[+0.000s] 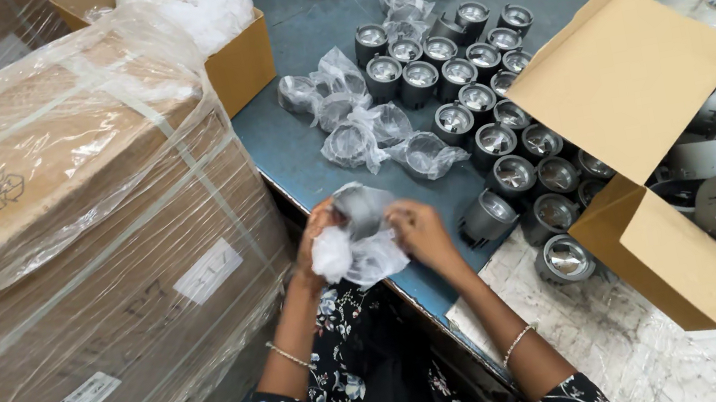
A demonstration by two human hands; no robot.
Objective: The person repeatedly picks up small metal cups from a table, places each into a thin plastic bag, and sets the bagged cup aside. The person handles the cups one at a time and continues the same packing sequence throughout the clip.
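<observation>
Both closed, left hand (318, 237), right hand (417, 232), bagged lamp housing (362, 234)

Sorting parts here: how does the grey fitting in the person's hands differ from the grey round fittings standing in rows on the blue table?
The grey fitting in clear plastic bag is wrapped; the bare grey round fittings in rows are unwrapped. The bagged one is held off the blue table between the left hand and right hand; the bare ones stand upright, shiny reflectors showing. Both look like the same grey cylindrical kind.

Wrapped carton (64, 240) left, open box (649, 84) right, lamp housings (477, 103) on the table (294, 47) between.
</observation>
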